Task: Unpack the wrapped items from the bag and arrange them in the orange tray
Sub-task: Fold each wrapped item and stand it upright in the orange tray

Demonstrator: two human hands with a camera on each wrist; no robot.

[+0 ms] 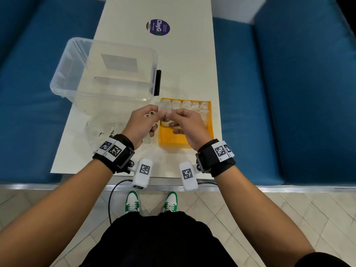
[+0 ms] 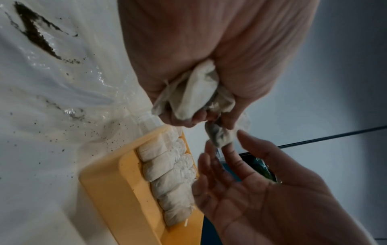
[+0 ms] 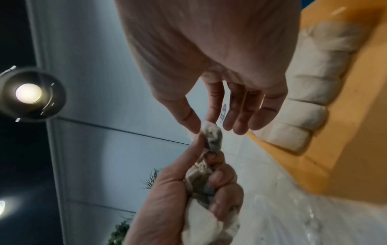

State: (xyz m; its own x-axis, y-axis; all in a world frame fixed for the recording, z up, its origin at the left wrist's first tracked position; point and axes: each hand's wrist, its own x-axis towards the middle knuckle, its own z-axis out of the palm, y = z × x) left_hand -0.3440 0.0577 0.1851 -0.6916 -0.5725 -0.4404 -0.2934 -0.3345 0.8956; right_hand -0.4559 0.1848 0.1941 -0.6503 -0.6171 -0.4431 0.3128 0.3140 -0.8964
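My left hand grips a bunch of white wrapped sachets just left of the orange tray. One sachet sticks out of that fist. My right hand pinches it between thumb and index finger, with its other fingers straight, above the tray's near left part. A row of several wrapped sachets lies along the tray's far side. The crumpled clear bag lies flat on the table left of my left wrist, with dark crumbs on it.
A big clear plastic bin stands on the white table behind the bag, with a black object at its right side. A purple round sticker is at the far end. Blue cushions flank the narrow table.
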